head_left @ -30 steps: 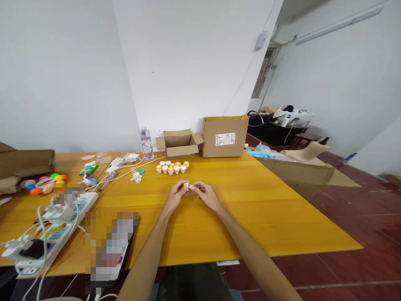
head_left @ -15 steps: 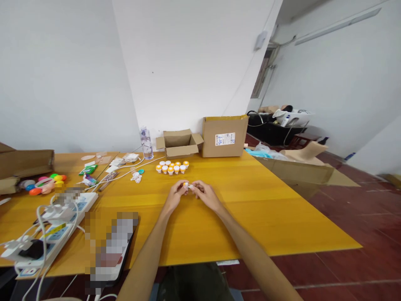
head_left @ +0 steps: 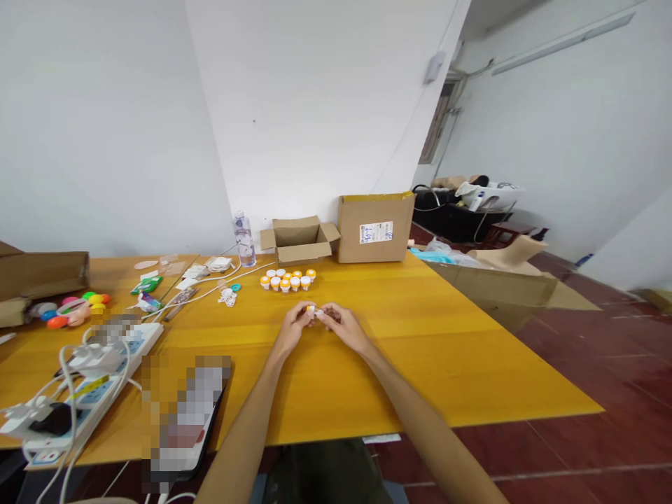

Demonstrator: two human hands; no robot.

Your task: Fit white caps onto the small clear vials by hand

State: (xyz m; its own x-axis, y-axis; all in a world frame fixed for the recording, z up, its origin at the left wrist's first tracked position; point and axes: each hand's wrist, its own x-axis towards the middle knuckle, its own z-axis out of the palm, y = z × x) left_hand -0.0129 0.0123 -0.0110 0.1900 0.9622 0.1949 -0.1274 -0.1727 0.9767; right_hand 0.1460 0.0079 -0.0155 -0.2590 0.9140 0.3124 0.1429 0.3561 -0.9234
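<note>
My left hand (head_left: pixel 295 327) is closed around a small white-and-orange piece (head_left: pixel 311 311), pinched between thumb and fingers above the table. Its exact kind is too small to make out. My right hand (head_left: pixel 339 325) meets it from the other side, thumb and fingers closed on the right end, which they mostly cover. Beyond my hands, a cluster of similar small white-and-orange pieces (head_left: pixel 285 285) with round tops stands on the wooden table (head_left: pixel 420 350).
Behind the cluster are an open cardboard box (head_left: pixel 303 250), a taller labelled carton (head_left: pixel 375 241) and a clear bottle (head_left: pixel 244 240). To the left lie a phone (head_left: pixel 195 413), power strips (head_left: pixel 97 392) with cables, and colourful balls (head_left: pixel 78 311). A large cardboard box (head_left: pixel 488 290) stands beyond the right edge.
My right thumb and fingers have shifted slightly at the end of the small piece, covering more of it. Both hands stay in the same place.
</note>
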